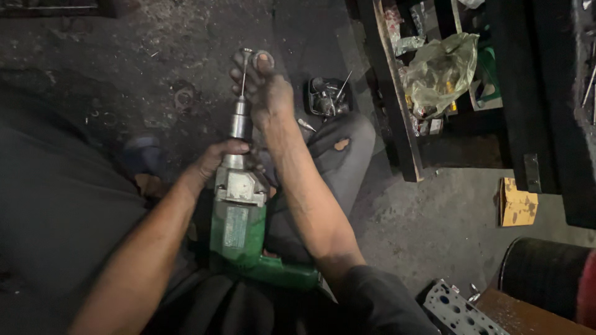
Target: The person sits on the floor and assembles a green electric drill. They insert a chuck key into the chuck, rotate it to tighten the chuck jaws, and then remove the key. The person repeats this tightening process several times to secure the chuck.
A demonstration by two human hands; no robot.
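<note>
A green electric drill (239, 232) with a grey metal front lies along my lap, its chuck (238, 121) pointing away from me. My left hand (220, 158) wraps around the drill's neck just behind the chuck. My right hand (264, 84) reaches past the chuck and pinches a small metal ring (264, 59) beside the thin drill bit (244, 71) sticking out of the chuck. Both hands are smeared with dark grease.
A small black tray of metal parts (326, 96) sits on the stained concrete floor beyond my knee. A dark shelf frame (397, 111) holding a crumpled plastic bag (442, 71) stands to the right. A yellow box (516, 203), a black drum (546, 273) and a perforated metal plate (459, 310) lie at the lower right.
</note>
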